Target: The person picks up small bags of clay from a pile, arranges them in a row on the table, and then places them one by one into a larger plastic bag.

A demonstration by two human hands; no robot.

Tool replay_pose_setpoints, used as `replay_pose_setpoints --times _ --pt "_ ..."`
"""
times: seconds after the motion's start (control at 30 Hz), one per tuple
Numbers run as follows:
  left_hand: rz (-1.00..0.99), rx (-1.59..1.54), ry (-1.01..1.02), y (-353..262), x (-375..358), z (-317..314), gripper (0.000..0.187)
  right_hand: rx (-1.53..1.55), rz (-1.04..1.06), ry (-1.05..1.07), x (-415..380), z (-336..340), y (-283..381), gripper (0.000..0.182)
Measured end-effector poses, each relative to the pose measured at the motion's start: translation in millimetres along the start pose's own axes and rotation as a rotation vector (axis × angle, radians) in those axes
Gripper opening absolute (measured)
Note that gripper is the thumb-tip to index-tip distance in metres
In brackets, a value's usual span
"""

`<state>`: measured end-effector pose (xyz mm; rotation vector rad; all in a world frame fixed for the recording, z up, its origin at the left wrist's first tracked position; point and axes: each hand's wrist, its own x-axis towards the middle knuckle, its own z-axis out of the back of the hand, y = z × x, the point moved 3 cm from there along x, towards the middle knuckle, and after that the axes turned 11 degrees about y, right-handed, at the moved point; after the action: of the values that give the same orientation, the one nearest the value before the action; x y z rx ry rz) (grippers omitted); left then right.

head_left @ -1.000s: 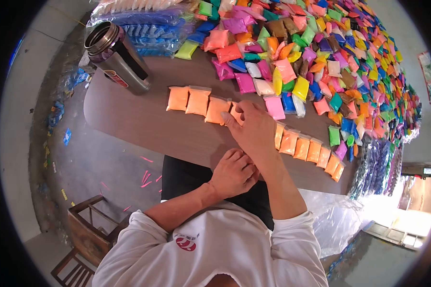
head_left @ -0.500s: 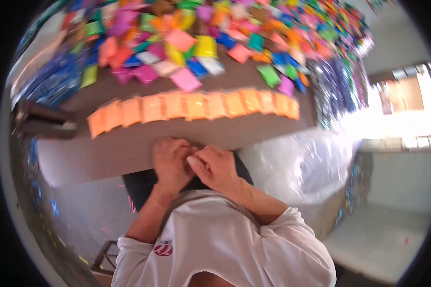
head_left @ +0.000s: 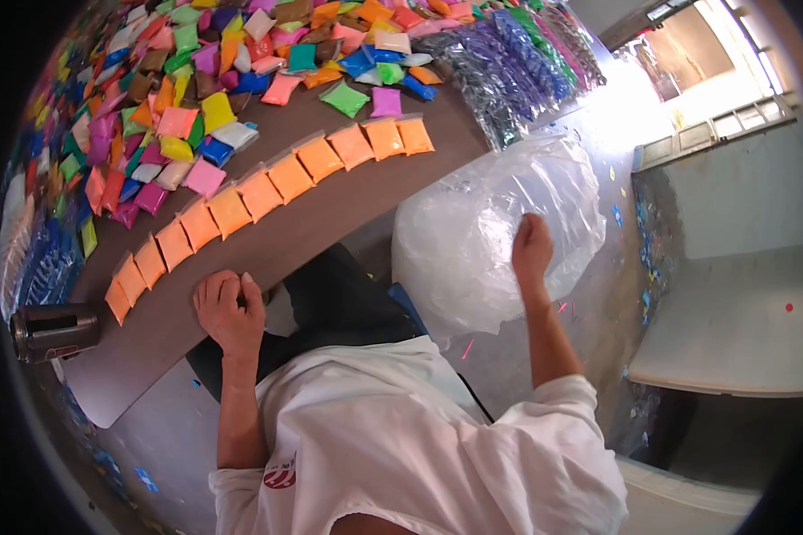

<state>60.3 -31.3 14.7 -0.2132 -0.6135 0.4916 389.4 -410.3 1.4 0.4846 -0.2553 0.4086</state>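
My left hand (head_left: pixel 229 312) rests on the near edge of the brown table (head_left: pixel 330 218), its fingers curled and nothing visible in them. Just beyond it, a curved row of several orange packets (head_left: pixel 260 196) lies side by side on the table. Out to the right, my right hand (head_left: pixel 532 248) is closed in a fist at the large clear plastic bag (head_left: pixel 451 254). Whatever its fingers pinch, if anything, is too small to tell.
A big heap of colourful packets (head_left: pixel 178 122) covers the far side of the table. Bundles of shiny wrapped strips (head_left: pixel 500 67) lie at the far right end. A dark cup-like container (head_left: pixel 58 332) sits at the left corner. A pale shelf (head_left: pixel 732 321) stands at the right.
My hands, together at the table edge before, are now apart. The right one has moved out to the plastic bag and the left rests on the table. The view has turned to the right.
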Motion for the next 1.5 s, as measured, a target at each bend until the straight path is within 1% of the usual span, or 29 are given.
replay_pose_setpoints --times 0.03,0.1,0.17,0.2,0.3,0.4,0.47,0.5,0.57,0.6,0.67,0.73,0.8,0.87,0.9,1.0,1.03,1.1,1.2,1.3,1.33,1.37,1.43,1.5 --pt "-0.003 0.009 0.006 -0.7 0.1 0.0 0.015 -0.039 -0.181 0.046 13.4 -1.9 -44.3 0.019" --pt "0.002 0.034 0.014 -1.7 0.3 -0.3 0.015 -0.078 -0.518 0.185 33.4 -17.6 -142.1 0.044" --pt "0.001 0.045 0.019 -1.8 -0.4 -1.3 0.015 0.015 -0.708 0.242 45.1 -40.6 -228.3 0.060" --pt "0.003 0.052 0.020 -2.2 0.0 -2.0 0.016 0.062 -0.800 0.273 47.7 -45.8 -237.2 0.068" --pt "0.005 0.087 0.033 -5.0 3.4 -2.5 0.017 0.227 -0.948 0.330 52.1 -61.8 -250.6 0.076" --pt "0.058 0.124 0.046 -5.7 2.7 -5.5 0.019 0.308 -0.938 0.258 50.6 -65.5 -214.3 0.061" --pt "0.065 0.147 0.057 -6.6 3.2 -6.2 0.021 0.102 -0.803 0.233 49.1 -110.1 -291.6 0.043" --pt "0.070 0.157 0.062 -6.4 3.5 -6.8 0.022 -0.008 -0.742 0.214 51.4 -113.0 -290.8 0.034" --pt "0.068 0.163 0.061 -4.9 3.2 -8.1 0.023 0.051 -0.744 0.166 52.8 -108.4 -296.5 0.040" --pt "0.070 0.163 0.060 -4.5 2.7 -8.7 0.023 0.077 -0.744 0.141 55.5 -89.2 -278.4 0.043" --pt "0.072 0.156 0.053 -4.9 3.4 -9.0 0.024 0.237 -0.689 0.075 62.6 -43.9 -232.1 0.031" --pt "0.073 0.136 0.051 -3.4 3.7 -9.1 0.025 0.427 -0.625 0.031 65.6 0.6 -189.9 0.022" --pt "0.075 0.099 0.048 -2.4 3.3 -9.5 0.026 0.644 -0.540 0.002 68.6 44.8 -153.2 0.016" --pt "0.086 0.084 0.063 -2.2 3.0 -8.8 0.026 0.733 -0.516 -0.050 70.2 89.2 -105.0 0.013" --pt "0.094 0.079 0.067 -1.4 3.3 -7.9 0.026 0.779 -0.498 -0.075 71.2 103.3 -87.1 0.012" --pt "0.078 0.052 0.060 -2.3 4.4 -4.9 0.024 1.208 -0.301 -0.142 75.4 123.5 -58.6 0.008" --pt "0.086 0.019 0.065 -3.0 4.8 -3.4 0.023 1.280 -0.257 -0.111 75.9 127.5 -46.5 0.007" --pt "0.108 -0.039 0.069 -5.0 5.0 0.8 0.021 1.429 -0.164 -0.034 74.3 129.4 -15.4 0.012" --pt "0.135 -0.145 0.057 -5.7 5.3 8.6 0.018 1.711 -0.040 0.212 68.9 120.4 56.3 0.032" --pt "0.187 -0.295 0.076 -0.8 3.6 15.2 0.018 1.943 -0.050 0.468 64.5 88.8 122.4 0.037" --pt "0.224 -0.371 0.108 2.5 2.3 15.8 0.022 1.993 -0.061 0.521 61.8 70.4 134.9 0.040" --pt "0.229 -0.428 0.127 5.2 1.4 16.9 0.023 2.104 -0.141 0.572 56.9 51.9 152.2 0.038" --pt "0.243 -0.540 0.173 11.7 -1.1 20.3 0.027 2.161 -0.072 0.783 47.4 16.0 182.9 0.038" --pt "0.241 -0.603 0.173 13.9 -1.3 24.1 0.032 2.092 -0.138 0.889 36.9 -16.9 206.2 0.039"
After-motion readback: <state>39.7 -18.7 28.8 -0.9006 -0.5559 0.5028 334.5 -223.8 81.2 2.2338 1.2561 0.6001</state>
